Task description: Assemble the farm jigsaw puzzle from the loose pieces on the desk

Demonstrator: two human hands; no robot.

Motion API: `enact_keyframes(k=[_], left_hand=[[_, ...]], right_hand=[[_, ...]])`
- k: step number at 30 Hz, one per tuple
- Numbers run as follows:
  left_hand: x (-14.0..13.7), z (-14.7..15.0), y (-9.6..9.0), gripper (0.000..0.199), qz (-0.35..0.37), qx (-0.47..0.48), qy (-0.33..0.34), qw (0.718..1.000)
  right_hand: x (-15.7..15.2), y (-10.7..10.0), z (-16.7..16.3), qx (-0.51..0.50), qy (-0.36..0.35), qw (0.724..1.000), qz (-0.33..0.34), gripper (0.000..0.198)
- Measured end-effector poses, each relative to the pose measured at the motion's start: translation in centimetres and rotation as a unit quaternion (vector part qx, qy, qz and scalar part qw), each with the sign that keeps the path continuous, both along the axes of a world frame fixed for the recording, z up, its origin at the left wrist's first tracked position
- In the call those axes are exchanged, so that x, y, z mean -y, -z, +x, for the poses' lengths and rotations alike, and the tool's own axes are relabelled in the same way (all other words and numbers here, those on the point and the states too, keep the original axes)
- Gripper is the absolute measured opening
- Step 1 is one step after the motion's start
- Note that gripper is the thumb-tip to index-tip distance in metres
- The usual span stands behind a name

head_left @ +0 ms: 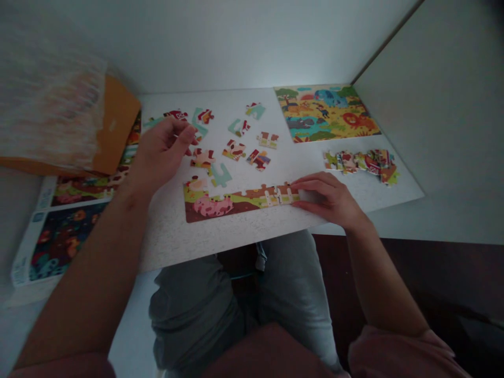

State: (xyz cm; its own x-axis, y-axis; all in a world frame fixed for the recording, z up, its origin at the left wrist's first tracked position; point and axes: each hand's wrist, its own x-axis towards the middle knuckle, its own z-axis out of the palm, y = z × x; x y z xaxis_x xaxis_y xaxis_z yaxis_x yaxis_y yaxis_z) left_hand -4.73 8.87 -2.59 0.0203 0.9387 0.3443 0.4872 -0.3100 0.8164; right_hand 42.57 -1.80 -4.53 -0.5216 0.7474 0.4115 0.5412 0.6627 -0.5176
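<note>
A joined strip of jigsaw puzzle (pixel 212 207) lies near the table's front edge, showing pink pigs, brown soil and a white fence. At its right end, my right hand (pixel 326 195) pinches the fence puzzle piece (pixel 290 194) between thumb and fingers. My left hand (pixel 167 149) is over the loose pieces at the left, its fingers curled towards the thumb; whatever they may hold is hidden. Close to it are a cow-patterned piece (pixel 203 157) and a pale green piece (pixel 221 175). Farther right lie another cow piece (pixel 233 150), a fence piece (pixel 268 139) and several others.
A finished animal puzzle (pixel 326 113) lies at the back right, with a row of stacked pieces (pixel 364 163) in front of it. Puzzle boxes (pixel 65 241) and an orange envelope with bubble wrap (pixel 118 123) are at the left. Walls (pixel 244 47) border the table.
</note>
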Motion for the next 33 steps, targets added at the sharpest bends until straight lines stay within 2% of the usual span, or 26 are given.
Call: enact_keyframes(k=[5, 11, 14, 17, 19, 21, 22, 25, 29, 33], left_hand=[[0.4, -0.2, -0.4, 0.059, -0.008, -0.009, -0.001, 1.000], [0.4, -0.4, -0.5, 0.062, -0.020, -0.019, -0.016, 0.999], [0.6, -0.3, -0.8, 0.055, -0.020, -0.012, -0.022, 0.999], [0.6, -0.2, -1.0, 0.037, -0.023, -0.005, -0.024, 0.999], [0.4, -0.2, -0.9, 0.024, -0.024, -0.004, -0.027, 0.999], [0.2, -0.1, -0.7, 0.018, -0.017, 0.010, -0.028, 0.999], [0.1, -0.1, -0.5, 0.018, -0.009, 0.022, -0.024, 0.999], [-0.4, -0.1, 0.2, 0.040, 0.031, 0.058, 0.001, 0.998], [-1.1, -0.1, 1.2, 0.086, 0.070, 0.078, 0.027, 0.994], [-1.7, -0.2, 1.7, 0.093, 0.062, 0.091, 0.015, 0.994]], right_hand=[[-0.5, 0.3, 0.7, -0.046, 0.056, 0.997, -0.011, 0.033], [-3.9, -1.1, 1.6, 0.058, 0.117, 0.991, 0.043, 0.032], [-6.7, -1.6, 0.7, 0.103, 0.135, 0.985, 0.027, 0.043], [-10.0, -1.6, -1.3, 0.070, 0.150, 0.986, -0.007, 0.055], [-12.2, -1.6, -2.9, 0.082, 0.167, 0.982, -0.025, 0.064], [-13.8, -1.7, -4.4, 0.121, 0.187, 0.974, -0.035, 0.063], [-14.3, -1.8, -5.0, 0.140, 0.192, 0.971, -0.038, 0.056], [-14.7, -2.2, -6.2, 0.169, 0.199, 0.964, -0.041, 0.030], [-13.9, -2.8, -6.5, 0.164, 0.214, 0.962, -0.030, 0.022], [-11.8, -3.8, -5.0, 0.094, 0.201, 0.974, -0.041, 0.025]])
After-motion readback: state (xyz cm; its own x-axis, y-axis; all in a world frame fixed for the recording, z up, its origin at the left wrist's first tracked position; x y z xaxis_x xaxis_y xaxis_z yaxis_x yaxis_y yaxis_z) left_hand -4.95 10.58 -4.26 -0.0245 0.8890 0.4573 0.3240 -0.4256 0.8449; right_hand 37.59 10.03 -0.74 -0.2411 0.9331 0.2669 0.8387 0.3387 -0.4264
